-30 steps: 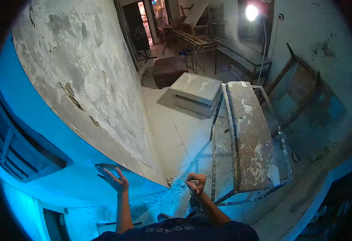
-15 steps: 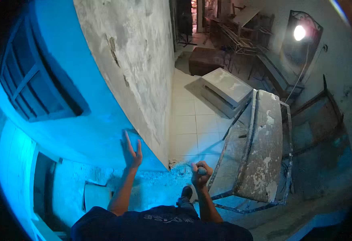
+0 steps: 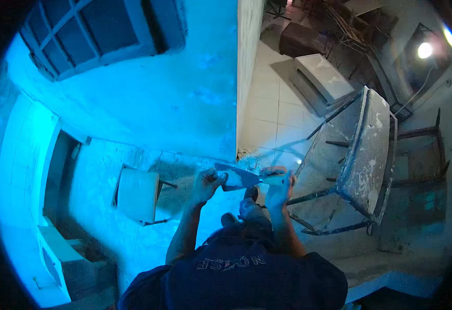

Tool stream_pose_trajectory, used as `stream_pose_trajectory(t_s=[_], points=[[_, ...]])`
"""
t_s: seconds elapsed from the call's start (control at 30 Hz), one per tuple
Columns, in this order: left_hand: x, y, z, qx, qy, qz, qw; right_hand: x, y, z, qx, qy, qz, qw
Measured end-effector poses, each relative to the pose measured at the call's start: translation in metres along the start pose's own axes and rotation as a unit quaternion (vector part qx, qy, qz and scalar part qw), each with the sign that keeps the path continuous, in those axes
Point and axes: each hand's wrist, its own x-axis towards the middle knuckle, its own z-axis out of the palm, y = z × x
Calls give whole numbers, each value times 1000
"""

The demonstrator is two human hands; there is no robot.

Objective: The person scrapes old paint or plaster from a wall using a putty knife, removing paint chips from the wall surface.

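In front of my body I hold a putty knife (image 3: pixel 240 179) crosswise, its broad metal blade toward the left and its pale handle toward the right. My right hand (image 3: pixel 277 192) is wrapped round the handle. The fingers of my left hand (image 3: pixel 207 187) pinch the wide end of the blade, the thumb lying on its face. Just beyond the blade stands the corner of a plastered wall (image 3: pixel 184 108) lit blue, with a barred window (image 3: pixel 89 31) set in it.
A paint-spattered metal-framed table (image 3: pixel 366 155) stands tilted close on my right. Behind it are a pale box-like piece (image 3: pixel 325 77) and a dark brown block (image 3: pixel 302 40). A small stool (image 3: pixel 138 194) sits at left. A bright lamp (image 3: pixel 424 50) shines at far right.
My left hand has come away from the wall, where its fingers were spread, and now grips the blade. My right hand has turned the putty knife crosswise. The view has swung left.
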Motion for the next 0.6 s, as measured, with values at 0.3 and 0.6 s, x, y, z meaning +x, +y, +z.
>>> stream_pose_trajectory(t_s=[0.3, 0.6], points=[[-41, 12, -52, -20, 157, 37, 987, -36, -3, 1, -492, -309, 92, 809], [-14, 37, -47, 46, 143, 95, 984, -51, 21, 26, -571, -316, 107, 750]])
